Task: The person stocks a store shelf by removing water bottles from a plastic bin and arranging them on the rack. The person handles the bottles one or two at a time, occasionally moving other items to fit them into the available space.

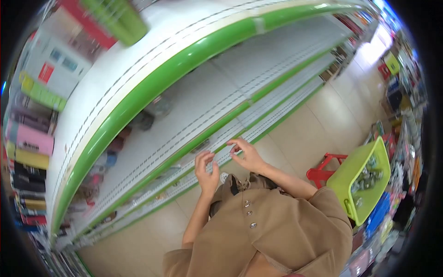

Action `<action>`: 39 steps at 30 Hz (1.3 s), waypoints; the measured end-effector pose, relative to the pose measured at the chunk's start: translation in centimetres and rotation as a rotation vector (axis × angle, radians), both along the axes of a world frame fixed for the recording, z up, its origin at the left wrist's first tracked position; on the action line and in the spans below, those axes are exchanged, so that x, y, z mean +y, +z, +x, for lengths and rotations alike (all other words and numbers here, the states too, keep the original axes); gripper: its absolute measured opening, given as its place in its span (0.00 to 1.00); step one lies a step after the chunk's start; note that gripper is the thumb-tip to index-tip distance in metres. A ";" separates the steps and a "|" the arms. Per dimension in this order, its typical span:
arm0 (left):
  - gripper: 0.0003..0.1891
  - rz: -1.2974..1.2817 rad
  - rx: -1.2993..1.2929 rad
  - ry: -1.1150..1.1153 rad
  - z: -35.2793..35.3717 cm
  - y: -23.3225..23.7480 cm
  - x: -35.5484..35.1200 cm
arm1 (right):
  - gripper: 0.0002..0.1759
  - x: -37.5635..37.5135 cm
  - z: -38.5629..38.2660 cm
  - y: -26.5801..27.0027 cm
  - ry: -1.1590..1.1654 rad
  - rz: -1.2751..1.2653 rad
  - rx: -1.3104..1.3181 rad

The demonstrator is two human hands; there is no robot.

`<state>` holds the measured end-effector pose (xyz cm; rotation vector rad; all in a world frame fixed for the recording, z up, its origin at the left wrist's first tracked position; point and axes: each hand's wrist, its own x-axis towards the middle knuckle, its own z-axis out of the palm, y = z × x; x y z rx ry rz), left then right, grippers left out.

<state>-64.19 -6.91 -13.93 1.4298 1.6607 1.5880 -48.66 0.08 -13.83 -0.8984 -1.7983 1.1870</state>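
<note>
Head view: green-edged shelves [203, 97] stand before the left hand [207, 175].

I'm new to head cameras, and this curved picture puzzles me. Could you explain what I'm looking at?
There is no machine here. A camera on a person's head looks forward and down, past their brown shirt. Their bare left hand and right hand hover in front of white shelves edged in green; neither appears to hold anything. Packages, including a pink package, line the picture's left side. At picture right, a lime-green basket contains see-through items, too small to identify.
</note>
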 end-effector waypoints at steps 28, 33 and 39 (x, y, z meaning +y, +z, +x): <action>0.10 -0.543 0.081 -1.441 44.0 -1.9 11.0 | 0.18 -11.0 39.3 -8.0 -1.258 -0.238 0.026; 0.12 -0.548 0.139 -1.662 49.1 -2.8 14.3 | 0.19 -9.9 42.7 -8.1 -1.436 -0.310 0.032; 0.12 -0.572 0.196 -1.714 54.4 -2.9 22.0 | 0.20 -5.8 48.4 -8.2 -1.626 -0.310 0.026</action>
